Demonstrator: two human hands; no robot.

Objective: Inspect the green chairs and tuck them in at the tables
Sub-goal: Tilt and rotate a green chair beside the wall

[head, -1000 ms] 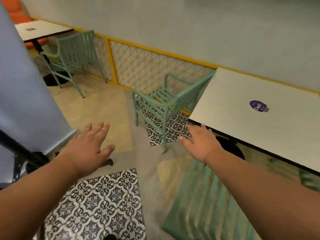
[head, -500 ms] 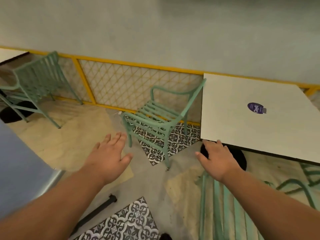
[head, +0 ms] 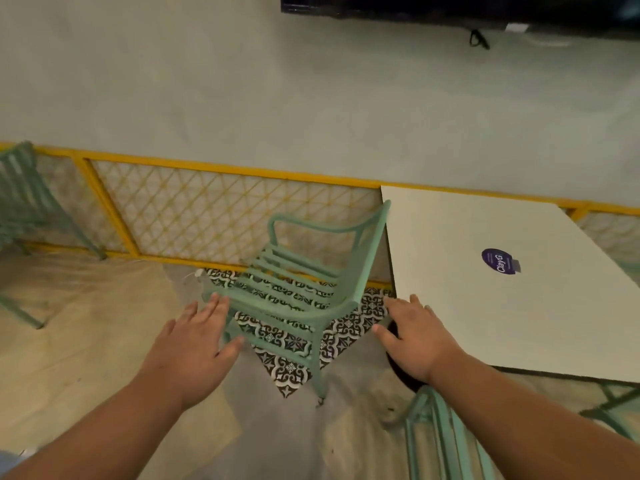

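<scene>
Left hand (head: 194, 344), right hand (head: 412, 341) spread; green chair (head: 360, 268) between.

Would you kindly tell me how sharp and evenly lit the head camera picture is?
Head view: middle green chair and table sticker fairly sharp; left-edge chair and near chair smeared; yellow railing runs tilted across the frame; light soft, no glare.

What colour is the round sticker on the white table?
The sticker is dark purple with white lettering, shown best in the head view.
</scene>
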